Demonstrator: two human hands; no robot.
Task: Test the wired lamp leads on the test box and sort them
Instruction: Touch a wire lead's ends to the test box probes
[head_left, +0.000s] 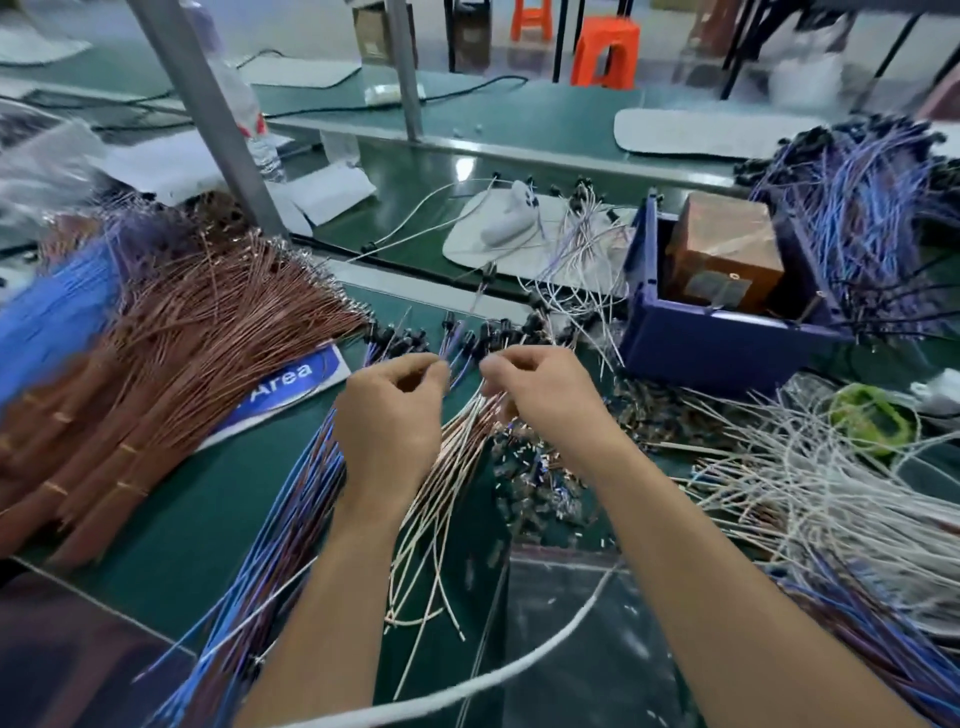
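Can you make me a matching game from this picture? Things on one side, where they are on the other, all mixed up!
Things:
1 brown wire bundle
2 blue crate
3 green ring
4 lamp leads

Places:
A pinched by the left hand and right hand
B far left
C among the white wires, right
D holding the brown box

Pairs: 1-B, 2-D, 3-C, 4-A

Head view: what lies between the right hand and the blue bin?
In the head view, loose white leads cross the green mat between right hand and blue bin.
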